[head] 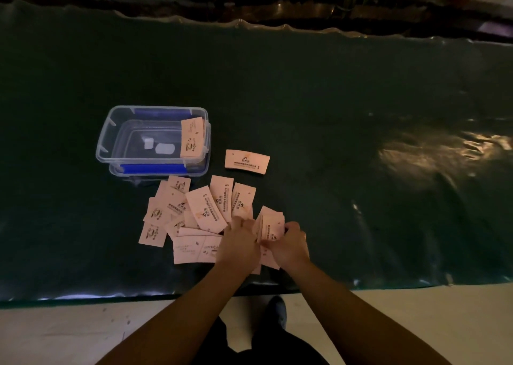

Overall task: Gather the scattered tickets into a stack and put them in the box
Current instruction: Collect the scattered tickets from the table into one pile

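Note:
Several pale pink tickets (pixel 204 210) lie fanned and overlapping on the dark green table cover, just below a clear plastic box (pixel 111 142) with blue clips. One ticket (pixel 193 137) leans against the box's right inner wall. A single ticket (pixel 247 162) lies apart, right of the box. My right hand (pixel 290 246) grips a small upright stack of tickets (pixel 270 224). My left hand (pixel 240 244) rests on the right end of the scattered pile, its fingers touching the stack's left side.
The box sits on its own lid. The table's near edge (pixel 166 295) runs just below the pile, with pale floor and my shoe beneath. Plants and a dark ledge line the far side.

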